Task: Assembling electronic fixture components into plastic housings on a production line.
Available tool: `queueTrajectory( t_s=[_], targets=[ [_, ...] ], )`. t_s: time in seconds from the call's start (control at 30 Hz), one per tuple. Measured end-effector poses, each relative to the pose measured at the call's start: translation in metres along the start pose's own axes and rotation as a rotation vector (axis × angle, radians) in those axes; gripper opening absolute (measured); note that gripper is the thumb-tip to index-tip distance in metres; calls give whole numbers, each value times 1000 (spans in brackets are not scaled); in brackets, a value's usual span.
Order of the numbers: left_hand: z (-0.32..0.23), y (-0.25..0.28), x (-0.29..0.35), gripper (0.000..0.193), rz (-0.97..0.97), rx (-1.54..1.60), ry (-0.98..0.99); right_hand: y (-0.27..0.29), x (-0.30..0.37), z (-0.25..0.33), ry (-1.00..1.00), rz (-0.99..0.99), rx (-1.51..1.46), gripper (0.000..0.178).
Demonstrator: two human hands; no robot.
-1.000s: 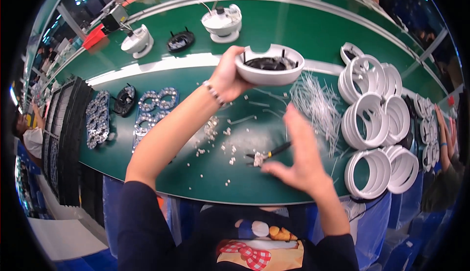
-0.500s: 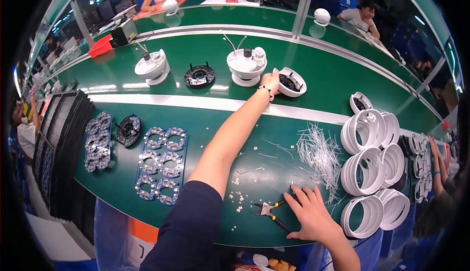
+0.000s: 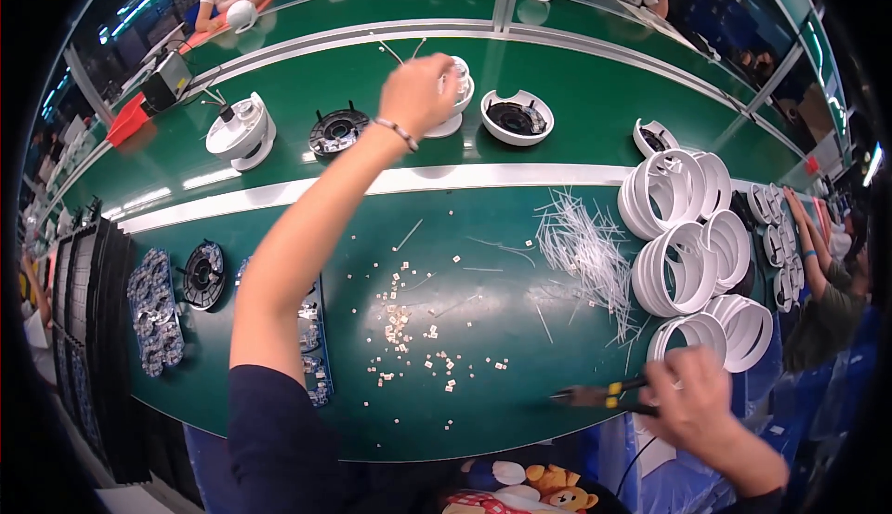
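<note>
Head view: right hand [image 3: 692, 398] grips pointed metal pliers [image 3: 587, 396]; left hand [image 3: 420, 96] blurred, grip unclear.

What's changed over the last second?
The left hand let go of the white bowl, which now sits across the table, and moved left toward the white device; contact is unclear. The right hand took hold of the pliers and moved them right. The white strips and stacked white rings look unchanged.

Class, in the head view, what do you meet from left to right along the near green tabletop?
Blue circuit boards, round black part, partly hidden blue panel, scattered white pieces, pliers in the right hand.
</note>
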State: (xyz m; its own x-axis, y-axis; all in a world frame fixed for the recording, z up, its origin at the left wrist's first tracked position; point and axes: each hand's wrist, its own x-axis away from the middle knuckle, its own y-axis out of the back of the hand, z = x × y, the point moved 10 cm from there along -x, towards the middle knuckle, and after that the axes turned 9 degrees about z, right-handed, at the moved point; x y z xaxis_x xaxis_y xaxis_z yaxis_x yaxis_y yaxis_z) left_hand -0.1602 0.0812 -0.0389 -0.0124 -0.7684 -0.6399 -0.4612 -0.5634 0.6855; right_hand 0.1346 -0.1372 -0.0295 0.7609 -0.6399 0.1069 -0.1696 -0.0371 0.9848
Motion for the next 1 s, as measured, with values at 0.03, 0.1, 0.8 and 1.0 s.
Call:
queueTrajectory(
  t_s=[0.03,0.1,0.8,1.0],
  targets=[
    [11,11,-6,17,-19,-49,-45,29,-1,0,33,-86,152,30],
    [43,19,-13,13,7,-138,37,78,-15,-4,108,-241,451,30],
    [89,-39,-40,15,310,-82,227,59,-415,-97,356,-253,572,52],
    [80,-45,-46,14,288,-67,151,32,-430,-97,377,-111,612,46]
  ],
)
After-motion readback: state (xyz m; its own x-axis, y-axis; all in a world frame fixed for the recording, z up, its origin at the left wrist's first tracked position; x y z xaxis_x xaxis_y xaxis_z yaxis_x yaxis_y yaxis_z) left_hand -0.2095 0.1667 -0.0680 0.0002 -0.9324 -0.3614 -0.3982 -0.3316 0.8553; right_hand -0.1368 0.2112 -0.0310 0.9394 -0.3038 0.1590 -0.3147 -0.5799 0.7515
